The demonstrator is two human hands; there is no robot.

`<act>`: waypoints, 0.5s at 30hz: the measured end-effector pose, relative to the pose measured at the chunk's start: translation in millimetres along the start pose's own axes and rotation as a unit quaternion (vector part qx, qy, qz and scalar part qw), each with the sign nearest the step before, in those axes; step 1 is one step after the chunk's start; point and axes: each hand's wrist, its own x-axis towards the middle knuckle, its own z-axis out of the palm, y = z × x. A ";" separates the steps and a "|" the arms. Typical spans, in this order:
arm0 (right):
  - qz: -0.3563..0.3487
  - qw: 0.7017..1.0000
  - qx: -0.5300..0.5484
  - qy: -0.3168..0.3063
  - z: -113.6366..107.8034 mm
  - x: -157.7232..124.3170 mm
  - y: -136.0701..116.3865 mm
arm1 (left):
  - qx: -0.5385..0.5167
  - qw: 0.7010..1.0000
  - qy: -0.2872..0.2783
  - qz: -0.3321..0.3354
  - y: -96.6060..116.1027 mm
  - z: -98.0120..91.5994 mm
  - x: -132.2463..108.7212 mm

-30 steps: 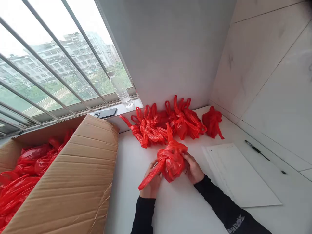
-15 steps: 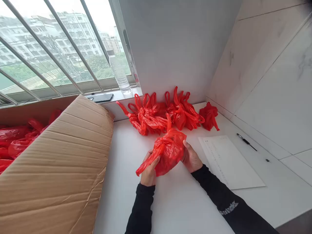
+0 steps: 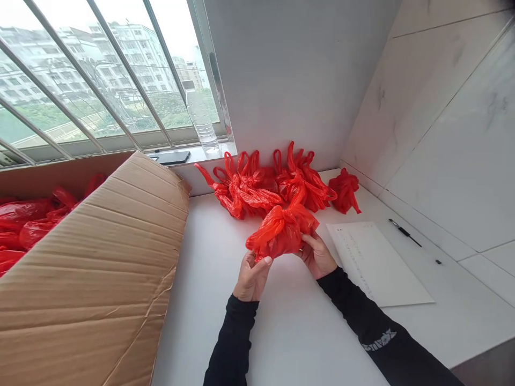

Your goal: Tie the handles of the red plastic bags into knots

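Observation:
Between my two hands is a knotted red plastic bag (image 3: 281,236), held above the white tabletop (image 3: 298,332). My left hand (image 3: 254,274) grips its lower left corner, thumb on the near side. At the bag's right side, my right hand (image 3: 316,253) pinches the plastic between thumb and fingers. What the bag contains cannot be made out. Just behind it lie more tied red bags, a left bunch (image 3: 243,187) and a middle bunch (image 3: 303,182), against the wall. A single red bag (image 3: 345,190) sits farther right.
A cardboard box (image 3: 108,257) with red bags (image 3: 36,220) inside stands at the left. Right of my hands lie a sheet of paper (image 3: 386,268), a black pen (image 3: 404,232) and its cap (image 3: 438,262). The windowsill bears a water bottle (image 3: 203,123) and a phone (image 3: 173,157).
The held bag has turned and shifted slightly right and away from me; its long handle no longer points toward my left wrist. My left hand has moved from the handle side to the lower corner.

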 end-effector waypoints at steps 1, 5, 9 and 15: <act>0.001 1.000 -0.003 -0.002 0.8 -0.6 -0.7 | 0.014 1.000 0.007 0.002 -1.0 0.2 0.8; 0.011 0.999 -0.027 -0.030 5.4 -4.6 -3.0 | 0.051 0.998 0.044 -0.005 -2.5 -2.9 2.5; 0.016 0.998 -0.048 -0.043 8.0 -7.2 -2.1 | 0.075 0.995 0.058 -0.026 -4.4 -8.0 2.4; 0.021 0.996 -0.070 -0.048 7.1 -7.4 -0.1 | 0.078 0.993 0.090 -0.020 -7.6 -9.6 4.0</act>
